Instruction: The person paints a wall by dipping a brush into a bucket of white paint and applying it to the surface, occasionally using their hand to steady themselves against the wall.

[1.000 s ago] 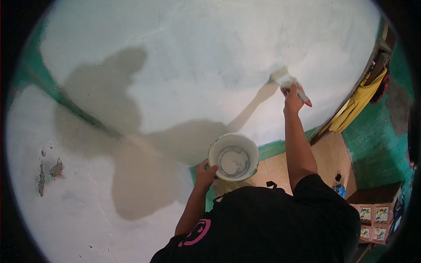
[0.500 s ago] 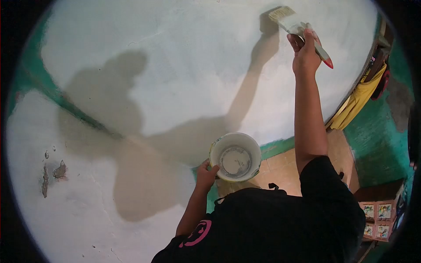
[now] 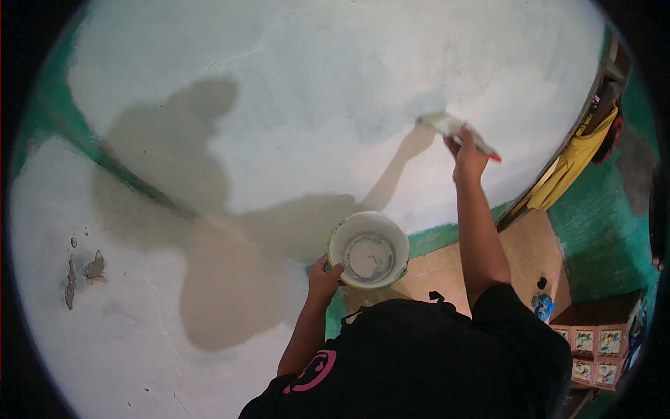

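Note:
In my right hand (image 3: 470, 159) is a wide paintbrush (image 3: 447, 126), its red-tipped handle (image 3: 494, 156) pointing down to the right. The bristles lie against or very close to the white-painted wall (image 3: 314, 105); motion blurs them a little. My left hand (image 3: 324, 279) grips the rim of a white paint bucket (image 3: 368, 281), thumb over the edge. Only a thin layer of whitish paint (image 3: 370, 257) shows on the bucket's bottom. My left fingers behind the bucket wall are partly hidden.
Green paint (image 3: 139, 185) borders the white areas. Chipped spots (image 3: 93, 265) mark the lower left wall. At the right hang a yellow cloth (image 3: 576, 160) and dark items. A wooden cabinet (image 3: 593, 342) stands lower right, near a blue object (image 3: 543, 306) on the tiled floor (image 3: 447, 272).
My right hand has swept the paintbrush downward and slightly left along the wall. The bucket in my left hand has shifted slightly left.

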The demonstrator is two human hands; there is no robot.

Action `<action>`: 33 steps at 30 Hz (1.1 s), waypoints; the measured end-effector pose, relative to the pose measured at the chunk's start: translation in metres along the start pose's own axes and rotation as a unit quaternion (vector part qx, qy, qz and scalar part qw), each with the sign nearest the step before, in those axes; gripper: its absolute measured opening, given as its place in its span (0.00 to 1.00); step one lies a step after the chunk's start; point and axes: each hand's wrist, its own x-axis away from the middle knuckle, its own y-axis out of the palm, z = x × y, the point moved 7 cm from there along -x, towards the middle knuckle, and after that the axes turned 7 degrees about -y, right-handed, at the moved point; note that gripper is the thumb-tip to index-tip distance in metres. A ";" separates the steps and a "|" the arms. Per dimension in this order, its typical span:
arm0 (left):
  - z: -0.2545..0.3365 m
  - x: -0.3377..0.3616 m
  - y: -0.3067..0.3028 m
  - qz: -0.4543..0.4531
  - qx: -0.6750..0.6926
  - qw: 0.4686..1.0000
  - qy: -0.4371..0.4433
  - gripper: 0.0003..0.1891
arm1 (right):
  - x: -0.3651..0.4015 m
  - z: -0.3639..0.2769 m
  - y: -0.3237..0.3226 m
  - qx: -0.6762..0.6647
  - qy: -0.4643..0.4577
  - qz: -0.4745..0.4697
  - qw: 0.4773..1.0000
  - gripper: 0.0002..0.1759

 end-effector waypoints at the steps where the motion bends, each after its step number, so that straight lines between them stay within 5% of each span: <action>1: 0.002 0.001 0.001 -0.004 -0.003 1.000 0.000 0.17 | -0.007 -0.023 0.021 -0.015 -0.024 -0.030 0.999 0.18; 9: -0.011 -0.016 -0.009 -0.005 -0.017 1.000 0.016 0.16 | -0.030 -0.127 0.109 -0.144 -0.145 -0.109 0.973 0.20; 17: -0.005 -0.009 -0.003 0.003 -0.003 1.000 -0.020 0.17 | 0.006 0.024 -0.002 0.091 -0.080 -0.055 0.991 0.20; 20: 0.000 -0.004 -0.002 0.006 -0.004 1.000 -0.018 0.17 | 0.014 0.050 -0.026 0.116 0.039 -0.041 0.992 0.19; 23: -0.007 -0.016 -0.006 0.002 0.006 1.000 -0.015 0.17 | 0.012 0.025 -0.017 0.140 0.045 0.003 0.989 0.17; 28: -0.005 -0.017 -0.007 -0.018 0.006 1.000 -0.013 0.16 | -0.021 -0.068 0.068 0.036 -0.102 -0.037 0.993 0.12; 33: -0.002 -0.014 -0.004 -0.015 0.011 1.000 -0.016 0.16 | -0.031 -0.108 0.101 -0.101 -0.135 -0.086 0.982 0.19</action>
